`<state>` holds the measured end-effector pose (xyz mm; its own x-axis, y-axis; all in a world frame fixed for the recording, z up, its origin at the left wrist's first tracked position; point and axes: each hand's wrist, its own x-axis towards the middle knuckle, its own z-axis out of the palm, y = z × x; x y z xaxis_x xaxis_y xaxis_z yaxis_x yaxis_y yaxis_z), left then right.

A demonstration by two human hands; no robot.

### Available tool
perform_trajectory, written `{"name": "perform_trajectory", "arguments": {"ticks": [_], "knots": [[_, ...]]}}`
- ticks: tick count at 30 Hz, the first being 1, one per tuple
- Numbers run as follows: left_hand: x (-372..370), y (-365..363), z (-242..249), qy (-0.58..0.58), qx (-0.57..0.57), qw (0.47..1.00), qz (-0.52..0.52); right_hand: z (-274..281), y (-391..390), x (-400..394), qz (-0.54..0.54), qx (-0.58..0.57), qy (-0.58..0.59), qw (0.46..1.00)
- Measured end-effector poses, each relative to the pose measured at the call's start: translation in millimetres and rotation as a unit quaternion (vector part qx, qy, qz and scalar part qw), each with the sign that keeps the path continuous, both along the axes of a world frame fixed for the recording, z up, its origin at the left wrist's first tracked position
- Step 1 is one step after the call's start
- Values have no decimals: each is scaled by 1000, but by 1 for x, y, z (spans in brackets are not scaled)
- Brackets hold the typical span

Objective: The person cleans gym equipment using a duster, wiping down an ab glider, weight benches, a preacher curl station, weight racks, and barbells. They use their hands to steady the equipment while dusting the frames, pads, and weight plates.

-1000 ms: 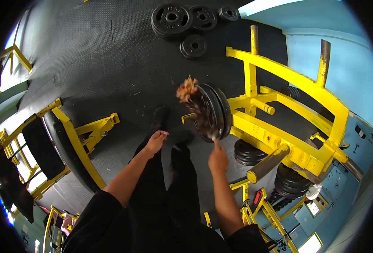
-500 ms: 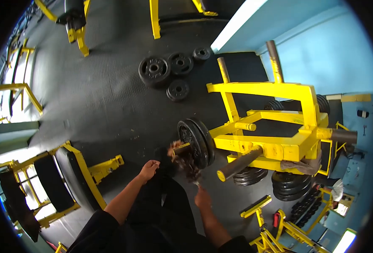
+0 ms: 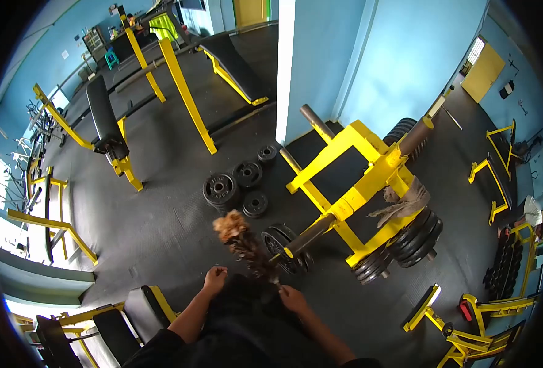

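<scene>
My right hand (image 3: 293, 299) is closed round the handle of a feather duster (image 3: 253, 260). The duster's brown feathers point up and away from me, with a lighter, tan tuft at the far end. Its feathered part is just left of the weight plates (image 3: 279, 245) on a low peg of the yellow plate rack (image 3: 360, 199). My left hand (image 3: 215, 280) is held out to the left of the duster, fingers curled in, with nothing visible in them.
Several loose weight plates (image 3: 220, 189) lie on the black rubber floor ahead. More plates (image 3: 415, 236) hang on the rack's right side, near a grey cloth (image 3: 409, 201) draped there. A padded bench (image 3: 106, 116) stands ahead left, and a blue pillar (image 3: 317, 67) rises behind the rack.
My view has tilted up, bringing more of the room in. The feather duster has moved from the plates' end to their left, its tuft now farther forward. My left hand stays curled.
</scene>
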<state>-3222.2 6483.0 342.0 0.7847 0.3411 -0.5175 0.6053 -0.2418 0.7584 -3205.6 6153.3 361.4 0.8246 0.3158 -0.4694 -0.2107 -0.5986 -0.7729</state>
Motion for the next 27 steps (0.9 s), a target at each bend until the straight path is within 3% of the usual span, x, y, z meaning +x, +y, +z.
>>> {"name": "perform_trajectory", "arguments": {"ticks": [3,10,14,17,19,23,27], "knots": [[18,17,21,10,-84,996,26,27,-24,9,-39,-63,-12,997],[63,89,8,44,-53,998,3,22,-5,35,-123,-137,-14,983],[91,183,-57,82,11,996,-31,-25,64,44,-190,-141,-9,972],[152,234,-31,171,-27,984,-28,-81,130,81,-280,-73,73,954],[167,268,-23,172,-57,983,-18,-91,182,86,-380,-56,84,919],[236,324,-22,180,-121,976,9,-40,242,153,-443,-66,175,877],[302,335,-20,167,-165,972,13,-16,261,195,-564,83,266,777]]}}
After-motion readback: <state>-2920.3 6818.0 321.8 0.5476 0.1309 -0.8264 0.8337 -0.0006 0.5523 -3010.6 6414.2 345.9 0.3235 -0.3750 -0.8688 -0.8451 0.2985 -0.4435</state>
